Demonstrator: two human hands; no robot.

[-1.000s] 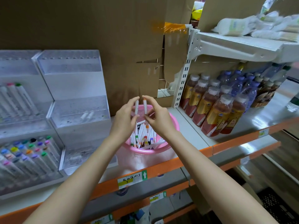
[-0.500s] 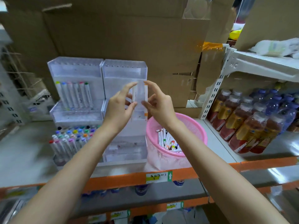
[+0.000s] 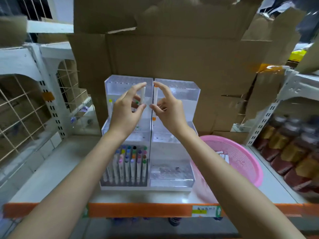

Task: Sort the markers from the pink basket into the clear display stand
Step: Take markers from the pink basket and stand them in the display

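My left hand point(image 3: 126, 109) holds a white marker point(image 3: 143, 94) upright between thumb and fingers. My right hand point(image 3: 168, 107) holds another white marker with orange ends point(image 3: 155, 97) upright beside it. Both hands hover in front of the upper tiers of the clear display stand point(image 3: 179, 92), a tiered double unit in the middle of the shelf. Its lower left tier holds several markers with coloured caps point(image 3: 129, 163). The pink basket point(image 3: 241, 157) sits to the right of the stand with a few white markers point(image 3: 223, 155) showing inside; my right forearm hides part of it.
Bottles of brown drink point(image 3: 290, 149) crowd the right end of the shelf under a white bracket shelf point(image 3: 296, 87). Cardboard boxes point(image 3: 172, 54) stand behind the stand. A wire grid rack point(image 3: 22, 111) is at the left. The shelf's orange front edge point(image 3: 138, 209) runs below.
Both hands lifted the two markers out of the pink basket and carried them left and up to the front of the stand. The view swung left, so the stand is now central.
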